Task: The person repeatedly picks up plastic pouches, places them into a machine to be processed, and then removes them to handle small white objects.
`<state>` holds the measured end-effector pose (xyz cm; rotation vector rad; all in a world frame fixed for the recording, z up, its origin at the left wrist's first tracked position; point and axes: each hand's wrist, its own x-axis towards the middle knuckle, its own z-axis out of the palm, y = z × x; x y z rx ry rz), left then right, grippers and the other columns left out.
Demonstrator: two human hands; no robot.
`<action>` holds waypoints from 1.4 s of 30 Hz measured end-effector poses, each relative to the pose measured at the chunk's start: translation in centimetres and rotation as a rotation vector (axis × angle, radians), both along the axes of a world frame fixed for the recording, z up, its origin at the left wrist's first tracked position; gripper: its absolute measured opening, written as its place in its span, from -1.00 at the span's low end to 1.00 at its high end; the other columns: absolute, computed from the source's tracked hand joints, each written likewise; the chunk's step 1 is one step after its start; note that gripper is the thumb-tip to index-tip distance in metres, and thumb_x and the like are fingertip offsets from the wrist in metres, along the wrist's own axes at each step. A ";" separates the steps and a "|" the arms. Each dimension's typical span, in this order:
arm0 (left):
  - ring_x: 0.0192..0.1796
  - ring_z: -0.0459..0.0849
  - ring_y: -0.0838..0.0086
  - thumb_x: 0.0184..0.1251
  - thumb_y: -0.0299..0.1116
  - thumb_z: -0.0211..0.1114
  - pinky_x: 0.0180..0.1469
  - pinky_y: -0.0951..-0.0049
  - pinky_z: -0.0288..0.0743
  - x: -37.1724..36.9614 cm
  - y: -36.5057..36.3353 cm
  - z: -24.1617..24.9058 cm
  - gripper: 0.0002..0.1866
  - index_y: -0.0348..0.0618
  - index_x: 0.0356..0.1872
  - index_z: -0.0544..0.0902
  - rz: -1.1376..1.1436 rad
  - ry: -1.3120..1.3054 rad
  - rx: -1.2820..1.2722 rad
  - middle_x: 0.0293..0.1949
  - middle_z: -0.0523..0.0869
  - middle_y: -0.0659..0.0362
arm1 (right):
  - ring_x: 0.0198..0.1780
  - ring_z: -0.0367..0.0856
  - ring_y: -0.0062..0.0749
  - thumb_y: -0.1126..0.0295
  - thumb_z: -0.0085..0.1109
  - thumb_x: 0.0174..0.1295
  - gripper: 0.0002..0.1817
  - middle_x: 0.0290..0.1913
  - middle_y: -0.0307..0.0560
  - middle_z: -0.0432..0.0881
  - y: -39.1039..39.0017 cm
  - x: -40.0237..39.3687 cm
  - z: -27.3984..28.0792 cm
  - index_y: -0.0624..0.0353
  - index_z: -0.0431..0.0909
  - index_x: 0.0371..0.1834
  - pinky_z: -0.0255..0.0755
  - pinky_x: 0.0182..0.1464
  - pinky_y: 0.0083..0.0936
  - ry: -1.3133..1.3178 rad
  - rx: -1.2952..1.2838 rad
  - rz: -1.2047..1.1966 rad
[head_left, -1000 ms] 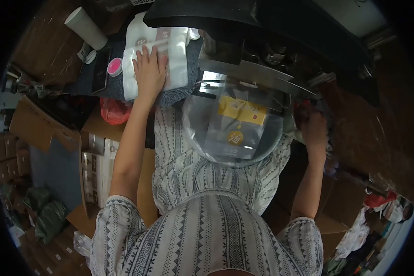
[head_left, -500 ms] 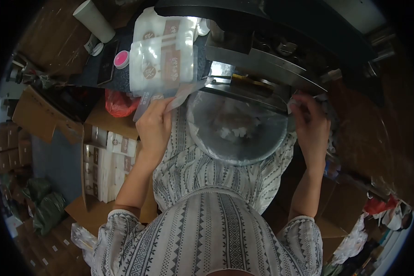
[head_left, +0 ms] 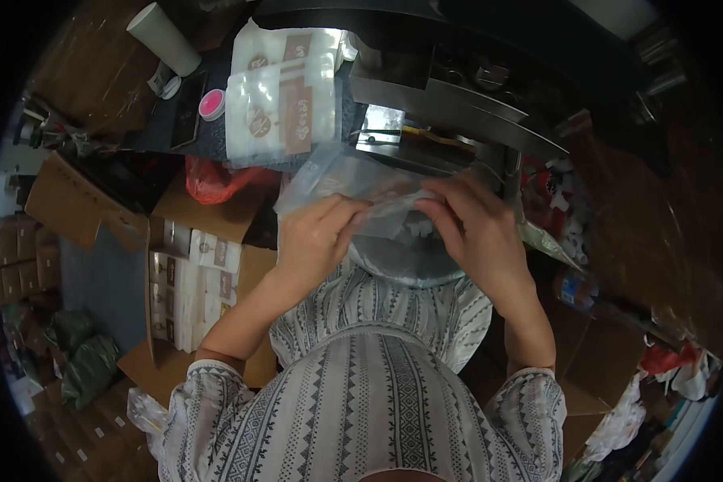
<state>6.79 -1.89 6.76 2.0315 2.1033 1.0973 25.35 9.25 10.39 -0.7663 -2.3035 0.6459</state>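
A clear plastic bag (head_left: 321, 178) is stretched between my two hands, over a round basin (head_left: 414, 261) lined with plastic. My left hand (head_left: 321, 233) pinches one part of its edge. On the other side, my right hand (head_left: 478, 229) pinches the edge between thumb and fingers. Above the bag, a stack of printed clear bags (head_left: 281, 100) lies on the dark worktop. Behind the basin stands a dark metal machine (head_left: 474, 100) with a yellow-handled tool (head_left: 442, 138) on it. White scraps in the basin are partly hidden.
A pink round container (head_left: 212, 104), a phone (head_left: 188, 112) and a white cup (head_left: 165, 40) are at the upper left. Below them are a red bag (head_left: 213, 181) and an open carton (head_left: 149, 297) of packed bags. A plastic bottle (head_left: 577, 291) lies at the right.
My left hand has moved right and slightly down with the bag. My right hand has come left from the machine's right end and now grips the bag's edge. The bag now spreads over the basin.
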 end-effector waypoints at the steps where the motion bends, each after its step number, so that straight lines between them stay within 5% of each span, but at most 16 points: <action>1: -0.40 0.65 0.19 0.13 -0.49 0.33 -0.39 0.38 0.49 0.3 0.0 -0.6 -0.87 -0.14 -0.28 0.68 -0.038 -0.079 -0.051 -0.41 0.66 0.10 | -0.40 0.66 -0.17 0.41 0.33 0.14 -0.77 -0.32 -0.01 0.63 0.2 0.2 -0.3 0.26 0.58 -0.17 0.53 -0.38 -0.38 0.008 -0.077 0.034; 6: -0.45 0.68 0.27 0.28 -0.39 0.28 -0.44 0.40 0.48 1.8 2.6 -3.1 -0.87 -0.24 -0.29 0.69 -0.219 -0.316 -0.201 -0.43 0.68 0.07 | -0.39 0.66 -0.23 0.38 0.33 0.15 -0.70 -0.29 0.00 0.64 1.8 1.3 -1.4 0.25 0.56 -0.08 0.52 -0.38 -0.42 0.059 -0.215 -0.052; 9: -0.50 0.67 0.44 0.37 -0.32 0.23 -0.47 0.43 0.47 2.1 5.9 -4.9 -0.76 -0.34 -0.25 0.68 -0.085 -0.966 -0.494 -0.47 0.69 0.07 | -0.29 0.68 -0.38 0.45 0.31 0.17 -0.63 -0.25 -0.01 0.67 2.1 3.2 -0.2 0.21 0.56 0.07 0.52 -0.27 -0.50 0.010 -0.224 -0.197; 12: -0.52 0.64 0.56 0.40 -0.28 0.23 -0.47 0.48 0.46 1.8 8.1 -5.1 -0.71 -0.39 -0.21 0.67 -0.104 -1.148 -0.498 -0.52 0.68 0.08 | -0.27 0.69 -0.29 0.39 0.31 0.18 -0.64 -0.23 0.03 0.67 2.3 6.0 0.0 0.20 0.56 0.05 0.53 -0.26 -0.45 -0.106 -0.145 -0.230; 14: -0.24 0.71 0.52 0.40 -0.30 0.24 -0.19 0.57 0.61 2.0 8.2 -2.9 -0.69 -0.42 -0.10 0.64 -0.034 -1.360 -0.584 -0.27 0.73 0.06 | -0.22 0.69 -0.07 0.42 0.23 0.19 -0.68 -0.21 0.12 0.67 3.3 8.0 -0.6 0.19 0.56 0.03 0.55 -0.21 -0.32 -0.333 0.135 -0.503; 15: -0.24 0.71 0.52 0.40 -0.30 0.24 -0.19 0.57 0.61 1.8 7.8 -2.4 -0.69 -0.42 -0.10 0.64 -0.030 -1.361 -0.591 -0.27 0.73 0.06 | -0.22 0.69 -0.07 0.42 0.23 0.19 -0.68 -0.21 0.12 0.67 4.2 9.4 -2.2 0.19 0.56 0.03 0.55 -0.21 -0.32 -0.336 0.128 -0.503; 17: -0.29 0.72 0.32 0.36 -0.25 0.27 -0.25 0.42 0.56 0.3 7.0 -1.6 -0.62 -0.39 0.01 0.58 0.081 -0.719 -0.486 -0.22 0.70 -0.06 | -0.15 0.64 0.10 0.50 0.13 0.16 -0.72 -0.17 0.16 0.66 6.5 11.5 -5.8 0.20 0.59 -0.04 0.54 -0.16 -0.19 -0.842 -0.052 -0.736; 19: 0.09 0.59 0.09 0.29 -0.24 0.32 0.09 0.26 0.46 -4.0 6.2 -4.2 -0.45 -0.32 0.22 0.42 0.203 -0.105 0.145 0.12 0.54 -0.17 | -0.12 0.62 0.13 0.53 0.10 0.13 -0.71 -0.14 0.20 0.65 6.9 11.6 -5.6 0.21 0.60 -0.05 0.52 -0.14 -0.16 -0.748 -0.067 -0.670; 20: 0.31 0.35 0.00 0.23 -0.25 0.35 0.29 0.16 0.25 -5.5 5.1 -5.2 -0.32 -0.24 0.32 0.28 0.346 0.226 -0.018 0.27 0.36 -0.20 | -0.10 0.60 0.17 0.56 0.06 0.11 -0.69 -0.12 0.23 0.63 6.6 11.7 -5.6 0.22 0.61 -0.06 0.50 -0.12 -0.13 -0.662 -0.092 -0.606; 23: 0.11 0.53 0.03 0.24 -0.29 0.34 0.11 0.23 0.41 -5.9 2.4 -6.9 -0.50 -0.20 0.17 0.47 0.254 0.489 -0.058 0.06 0.55 -0.13 | -0.12 0.66 0.06 0.54 0.12 0.15 -0.73 -0.14 0.19 0.65 6.1 11.4 -4.4 0.23 0.62 -0.07 0.52 -0.13 -0.21 -0.480 -0.065 -0.509; 26: -0.14 0.63 0.08 0.22 -0.39 0.32 -0.13 0.25 0.48 -7.4 0.4 -4.8 -0.73 -0.19 -0.07 0.62 0.413 0.021 -0.269 -0.21 0.64 -0.01 | -0.26 0.68 -0.10 0.50 0.25 0.12 -0.77 -0.26 0.12 0.66 4.3 9.1 -1.4 0.21 0.62 -0.13 0.55 -0.21 -0.26 -0.156 -0.284 -0.409; 27: -0.36 0.61 0.11 0.17 -0.50 0.30 -0.33 0.26 0.45 -6.1 0.5 -3.8 -0.89 -0.18 -0.26 0.68 0.381 0.079 -0.036 -0.39 0.62 0.07 | -0.24 0.68 -0.22 0.51 0.28 0.12 -0.76 -0.21 0.05 0.67 3.3 7.3 0.1 0.23 0.62 -0.11 0.54 -0.18 -0.34 -0.106 -0.367 -0.303; 35: -0.40 0.62 0.15 0.12 -0.54 0.33 -0.39 0.34 0.47 -1.3 -1.0 0.5 -0.85 -0.19 -0.26 0.67 0.083 -0.051 -0.008 -0.41 0.61 0.07 | -0.15 0.68 -0.33 0.44 0.36 0.11 -0.70 -0.18 -0.05 0.69 0.9 -0.7 0.2 0.23 0.61 -0.08 0.54 -0.11 -0.43 -0.069 0.020 0.112; 38: -0.44 0.62 0.28 0.18 -0.52 0.32 -0.40 0.42 0.47 -0.2 -0.3 -1.0 -0.88 -0.24 -0.24 0.67 -0.114 -0.155 -0.100 -0.42 0.64 0.09 | -0.21 0.67 -0.15 0.44 0.34 0.11 -0.71 -0.20 0.07 0.66 1.4 -0.3 -0.6 0.25 0.58 -0.09 0.55 -0.20 -0.40 0.064 -0.093 0.252; 40: -0.48 0.62 0.41 0.25 -0.52 0.29 -0.41 0.49 0.47 0.7 0.9 -1.9 -0.89 -0.29 -0.23 0.67 -0.198 -0.245 -0.149 -0.41 0.67 0.11 | -0.15 0.67 -0.13 0.43 0.34 0.12 -0.67 -0.18 0.06 0.66 1.9 0.5 -0.4 0.26 0.58 -0.05 0.53 -0.09 -0.39 -0.014 -0.549 0.047; 42: -0.42 0.69 0.49 0.33 -0.39 0.26 -0.39 0.45 0.50 1.4 2.9 -2.6 -0.81 -0.32 -0.17 0.67 -0.054 -0.838 -0.575 -0.35 0.71 0.07 | -0.16 0.67 -0.14 0.41 0.36 0.10 -0.64 -0.18 0.05 0.67 2.3 1.6 -0.5 0.26 0.57 -0.03 0.53 -0.10 -0.39 0.013 -0.458 -0.054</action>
